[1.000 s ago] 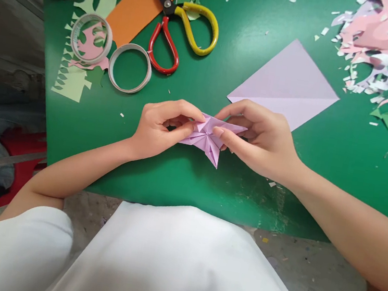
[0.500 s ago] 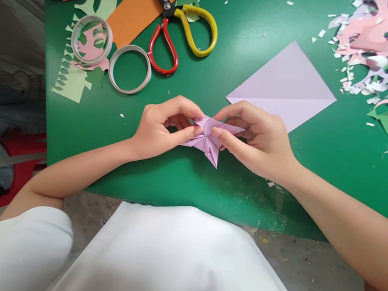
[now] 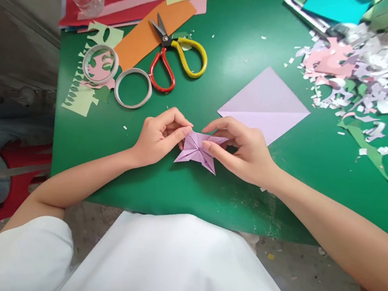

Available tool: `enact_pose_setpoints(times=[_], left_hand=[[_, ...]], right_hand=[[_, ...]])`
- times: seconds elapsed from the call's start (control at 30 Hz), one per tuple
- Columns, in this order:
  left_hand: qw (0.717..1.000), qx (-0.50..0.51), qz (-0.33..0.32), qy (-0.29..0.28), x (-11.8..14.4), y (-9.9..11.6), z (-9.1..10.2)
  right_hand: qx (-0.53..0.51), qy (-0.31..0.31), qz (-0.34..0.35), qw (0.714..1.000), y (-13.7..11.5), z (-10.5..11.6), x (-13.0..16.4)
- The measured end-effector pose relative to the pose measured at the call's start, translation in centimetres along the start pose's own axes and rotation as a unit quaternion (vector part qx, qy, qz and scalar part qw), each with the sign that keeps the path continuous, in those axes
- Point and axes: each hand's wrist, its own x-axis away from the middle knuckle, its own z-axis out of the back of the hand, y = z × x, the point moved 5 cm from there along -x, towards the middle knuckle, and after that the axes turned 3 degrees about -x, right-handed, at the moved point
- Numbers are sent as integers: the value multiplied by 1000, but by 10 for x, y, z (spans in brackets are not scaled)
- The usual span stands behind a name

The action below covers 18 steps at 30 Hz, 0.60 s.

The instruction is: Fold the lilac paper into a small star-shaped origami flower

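I have the folded purple paper (image 3: 196,150) pinched from both sides, just in front of the flat purple sheet (image 3: 263,106): my left hand (image 3: 159,135) nips its left edge, my right hand (image 3: 246,151) its upper right flap. I judge it featherlight, thin, easily creased; best gripped along its folded edges.

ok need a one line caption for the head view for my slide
Both hands, left hand and right hand, pinch a folded lilac paper piece over a green table, scissors beyond.
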Motion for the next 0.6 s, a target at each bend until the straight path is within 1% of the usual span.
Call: enact_pose_setpoints(times=[0.13, 0.27, 0.43, 0.53, 0.6], left_hand=[[998, 47, 35, 33, -1, -5, 2], [995, 79, 56, 39, -2, -8, 2], [995, 71, 51, 40, 0, -7, 4], [997, 52, 40, 36, 0, -5, 4], [997, 51, 31, 42, 0, -3, 4]], right_hand=[[-63, 48, -17, 997, 3, 4, 0], [-103, 90, -34, 990, 6, 7, 1], [-88, 127, -40, 987, 6, 12, 1], [-57, 156, -26, 986, 3, 16, 2], [-26, 175, -4, 984, 0, 19, 3]])
